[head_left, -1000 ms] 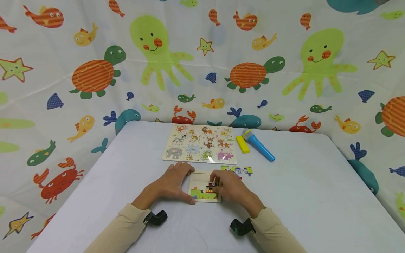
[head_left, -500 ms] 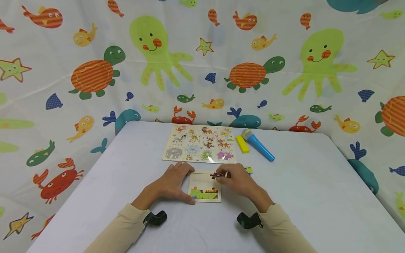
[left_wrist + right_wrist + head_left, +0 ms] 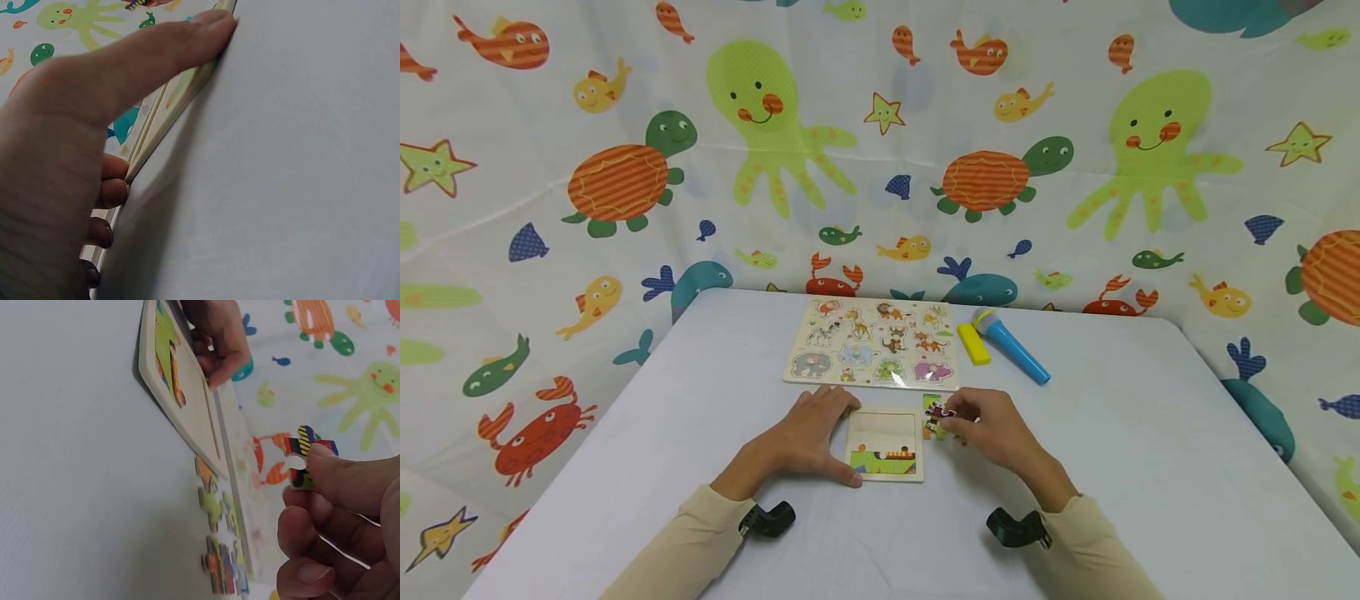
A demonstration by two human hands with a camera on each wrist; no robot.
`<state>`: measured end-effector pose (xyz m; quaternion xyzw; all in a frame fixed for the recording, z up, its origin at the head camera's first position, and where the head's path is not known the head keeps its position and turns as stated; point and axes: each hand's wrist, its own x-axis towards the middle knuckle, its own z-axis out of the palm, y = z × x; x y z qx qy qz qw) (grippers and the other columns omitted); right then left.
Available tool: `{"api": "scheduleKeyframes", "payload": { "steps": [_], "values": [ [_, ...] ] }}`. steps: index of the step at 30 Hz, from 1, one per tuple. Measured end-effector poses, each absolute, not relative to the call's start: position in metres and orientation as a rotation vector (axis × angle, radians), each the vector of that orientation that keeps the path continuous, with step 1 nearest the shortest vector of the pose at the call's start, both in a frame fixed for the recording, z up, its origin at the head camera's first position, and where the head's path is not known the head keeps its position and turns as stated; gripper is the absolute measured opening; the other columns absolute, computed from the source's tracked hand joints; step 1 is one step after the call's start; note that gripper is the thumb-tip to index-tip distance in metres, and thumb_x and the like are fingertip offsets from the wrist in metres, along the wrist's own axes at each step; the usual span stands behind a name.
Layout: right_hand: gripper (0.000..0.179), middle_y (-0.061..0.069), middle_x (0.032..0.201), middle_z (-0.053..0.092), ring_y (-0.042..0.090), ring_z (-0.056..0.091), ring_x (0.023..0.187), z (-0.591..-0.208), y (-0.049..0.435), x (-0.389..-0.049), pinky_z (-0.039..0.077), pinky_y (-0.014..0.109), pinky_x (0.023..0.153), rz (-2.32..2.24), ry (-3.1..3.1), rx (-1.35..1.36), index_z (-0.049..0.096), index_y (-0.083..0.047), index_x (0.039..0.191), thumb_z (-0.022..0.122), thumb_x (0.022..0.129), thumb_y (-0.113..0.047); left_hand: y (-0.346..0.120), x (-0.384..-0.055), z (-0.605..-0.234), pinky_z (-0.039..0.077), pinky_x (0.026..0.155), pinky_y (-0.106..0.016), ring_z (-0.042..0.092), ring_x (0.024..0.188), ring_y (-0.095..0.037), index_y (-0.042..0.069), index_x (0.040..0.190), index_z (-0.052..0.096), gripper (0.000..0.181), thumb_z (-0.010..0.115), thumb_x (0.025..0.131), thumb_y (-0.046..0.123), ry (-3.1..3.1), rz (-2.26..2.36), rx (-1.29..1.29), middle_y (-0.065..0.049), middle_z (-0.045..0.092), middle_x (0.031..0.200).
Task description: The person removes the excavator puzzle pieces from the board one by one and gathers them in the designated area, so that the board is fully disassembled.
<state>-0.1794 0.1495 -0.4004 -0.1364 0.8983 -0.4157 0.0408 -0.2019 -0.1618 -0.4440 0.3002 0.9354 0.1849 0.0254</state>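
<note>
My left hand [image 3: 808,433] holds a small wooden jigsaw tray [image 3: 887,425], its thumb at the near left corner and fingers at the far left. In the left wrist view the thumb [image 3: 206,31] lies along the tray's edge. Green and orange pieces fill the tray's near part; bare wood shows beyond. My right hand [image 3: 996,421] pinches a puzzle piece [image 3: 301,447] between thumb and fingers, raised off the table just right of the tray. Printed on this piece are yellow-black stripes, red and blue. Loose puzzle pieces [image 3: 219,562] lie beside the tray, partly hidden by the right hand in the head view.
Behind the tray lies a larger animal puzzle board [image 3: 872,343]. To its right are a yellow block [image 3: 973,344] and a blue toy microphone [image 3: 1015,350]. A sea-animal curtain [image 3: 880,192] hangs behind the white table [image 3: 1120,433].
The right hand has lifted the piece out of the tray and carried it right, over the loose pieces. The left hand has stayed at the tray's left side.
</note>
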Motion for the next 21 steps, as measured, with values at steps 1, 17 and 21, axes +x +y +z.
{"api": "scheduleKeyframes", "payload": {
  "steps": [1,17,21],
  "values": [
    [0.008,0.000,0.083,0.065,0.019,0.059,0.074,-0.401,0.152,-0.179,0.050,0.027,0.063,-1.291,2.747,-0.409,0.072,-0.011,0.099,0.074,0.093,-0.014,-0.162,-0.202,-0.444,0.033,0.085,-0.034,0.041,0.100,-0.010,0.019,0.132,0.054,0.105,0.077,0.054,0.085,2.895,0.564,0.926,0.012,0.049,0.107],
    [0.021,0.007,0.083,0.064,0.020,0.059,0.071,-0.414,0.186,-0.177,0.047,0.028,0.061,-1.291,2.828,-0.240,0.070,-0.009,0.116,0.071,0.095,-0.012,-0.161,-0.202,-0.444,0.034,0.086,-0.035,0.041,0.101,-0.010,0.019,0.133,0.054,0.105,0.076,0.055,0.086,2.891,0.589,0.918,0.012,0.050,0.108],
    [0.022,0.008,0.081,0.063,0.020,0.059,0.069,-0.416,0.193,-0.176,0.045,0.027,0.060,-1.317,2.831,-0.207,0.067,-0.007,0.116,0.072,0.094,-0.011,-0.161,-0.202,-0.445,0.034,0.086,-0.035,0.041,0.102,-0.010,0.019,0.133,0.054,0.105,0.076,0.055,0.085,2.894,0.584,0.914,0.012,0.050,0.108]
  ]
}}
